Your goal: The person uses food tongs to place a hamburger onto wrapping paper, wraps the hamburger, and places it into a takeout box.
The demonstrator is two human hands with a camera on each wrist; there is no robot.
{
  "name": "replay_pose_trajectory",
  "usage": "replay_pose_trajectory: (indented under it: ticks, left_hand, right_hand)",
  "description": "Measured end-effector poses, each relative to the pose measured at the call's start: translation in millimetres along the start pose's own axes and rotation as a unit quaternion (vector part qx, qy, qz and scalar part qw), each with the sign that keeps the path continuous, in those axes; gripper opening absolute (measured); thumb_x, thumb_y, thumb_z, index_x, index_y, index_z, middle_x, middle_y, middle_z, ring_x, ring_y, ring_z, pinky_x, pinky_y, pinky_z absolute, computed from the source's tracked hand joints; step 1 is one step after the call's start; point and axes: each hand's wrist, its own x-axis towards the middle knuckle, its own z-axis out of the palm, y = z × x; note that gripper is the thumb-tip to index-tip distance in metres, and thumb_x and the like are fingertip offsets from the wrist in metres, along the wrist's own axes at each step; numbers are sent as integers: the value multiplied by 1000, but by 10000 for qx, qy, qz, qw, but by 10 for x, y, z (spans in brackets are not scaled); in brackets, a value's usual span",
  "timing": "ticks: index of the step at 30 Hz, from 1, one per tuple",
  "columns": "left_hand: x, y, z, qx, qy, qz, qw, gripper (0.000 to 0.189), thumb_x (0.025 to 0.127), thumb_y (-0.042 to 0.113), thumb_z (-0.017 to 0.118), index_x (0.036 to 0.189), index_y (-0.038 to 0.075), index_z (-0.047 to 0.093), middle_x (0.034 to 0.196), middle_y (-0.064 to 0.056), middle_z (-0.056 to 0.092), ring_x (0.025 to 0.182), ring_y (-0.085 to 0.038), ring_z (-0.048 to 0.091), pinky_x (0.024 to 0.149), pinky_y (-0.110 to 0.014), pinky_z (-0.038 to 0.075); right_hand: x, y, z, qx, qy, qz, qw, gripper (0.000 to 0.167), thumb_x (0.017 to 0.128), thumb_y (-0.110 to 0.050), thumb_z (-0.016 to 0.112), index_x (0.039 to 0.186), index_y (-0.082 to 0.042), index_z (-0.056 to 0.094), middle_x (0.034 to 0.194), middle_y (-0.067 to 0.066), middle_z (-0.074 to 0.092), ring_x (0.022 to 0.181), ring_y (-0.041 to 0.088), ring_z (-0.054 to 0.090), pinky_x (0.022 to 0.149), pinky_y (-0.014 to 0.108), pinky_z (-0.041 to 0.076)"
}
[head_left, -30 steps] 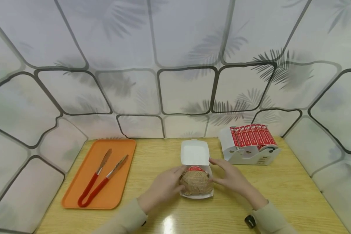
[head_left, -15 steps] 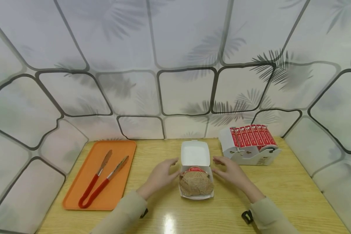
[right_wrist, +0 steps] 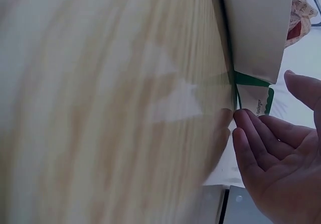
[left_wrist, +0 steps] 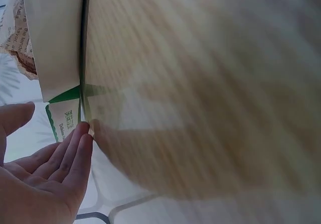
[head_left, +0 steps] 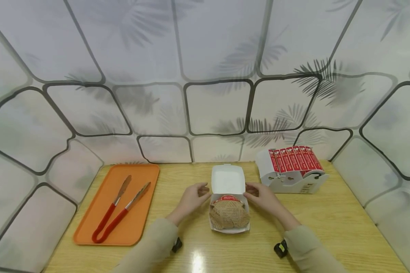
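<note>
In the head view an open white burger box (head_left: 228,179) stands on the table with its lid tipped back. A burger wrapped in brown printed paper (head_left: 229,214) sits in its base. To the left of the box is my left hand (head_left: 192,198), and my right hand (head_left: 264,198) is close by its right side. Both wrist views show the left hand (left_wrist: 50,176) and the right hand (right_wrist: 281,158) with extended fingers, fingertips low by the tabletop near the lid's green-edged part. Neither hand grips anything.
An orange tray (head_left: 85,216) with red-handled tongs (head_left: 113,212) lies on the left of the table. At the back right, a white holder (head_left: 292,185) carries several red-and-white flat cartons (head_left: 295,158). A patterned wall (head_left: 218,106) rises behind.
Both hands have left the wrapped burger's sides, spreading outward; the right hand then came back in beside the box near the lid. The burger and box look about the same.
</note>
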Motion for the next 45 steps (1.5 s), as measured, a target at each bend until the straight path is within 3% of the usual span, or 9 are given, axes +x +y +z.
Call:
replay_pose_trajectory:
  ticks: [7, 16, 25, 41, 45]
  left_hand:
    - [99, -6, 64, -298, -6, -123, 9995, 47, 102, 12, 70, 140, -14, 58, 124, -28, 74, 112, -39, 75, 98, -44, 65]
    - [199, -19, 119, -505, 89, -330, 9981, 42, 99, 6, 73, 134, -15, 63, 119, -29, 74, 109, -40, 75, 95, -43, 66]
    - [182, -29, 124, -713, 213, -365, 9966, 38, 96, 2, 75, 129, -15, 66, 114, -30, 76, 105, -40, 77, 91, -40, 67]
    - [141, 17, 54, -924, 748, -262, 9926, 32, 95, -3, 75, 124, -14, 70, 117, -31, 76, 110, -42, 77, 94, -39, 67]
    - [148, 38, 37, -1079, 867, -264, 9900, 32, 94, -4, 75, 124, -15, 70, 118, -32, 75, 111, -43, 76, 93, -38, 67]
  right_hand:
    - [68, -16, 41, 250, 5, 337, 9991, 51, 104, -16, 68, 143, 16, 55, 132, 32, 69, 118, 43, 71, 105, 52, 60]
    - [141, -20, 78, 488, 70, 486, 9976, 48, 104, -10, 67, 141, 17, 55, 132, 34, 68, 117, 44, 71, 104, 52, 61]
    - [147, -5, 106, 705, 78, 479, 9963, 48, 104, -6, 65, 144, 18, 52, 133, 35, 67, 118, 45, 70, 104, 51, 61]
    - [190, -76, 124, 937, 569, 253, 9937, 41, 101, 0, 67, 137, 17, 58, 130, 36, 69, 117, 47, 71, 100, 46, 64]
    - [210, -109, 124, 1062, 651, 321, 9917, 41, 101, 1, 68, 138, 16, 59, 131, 35, 68, 119, 47, 70, 98, 40, 65]
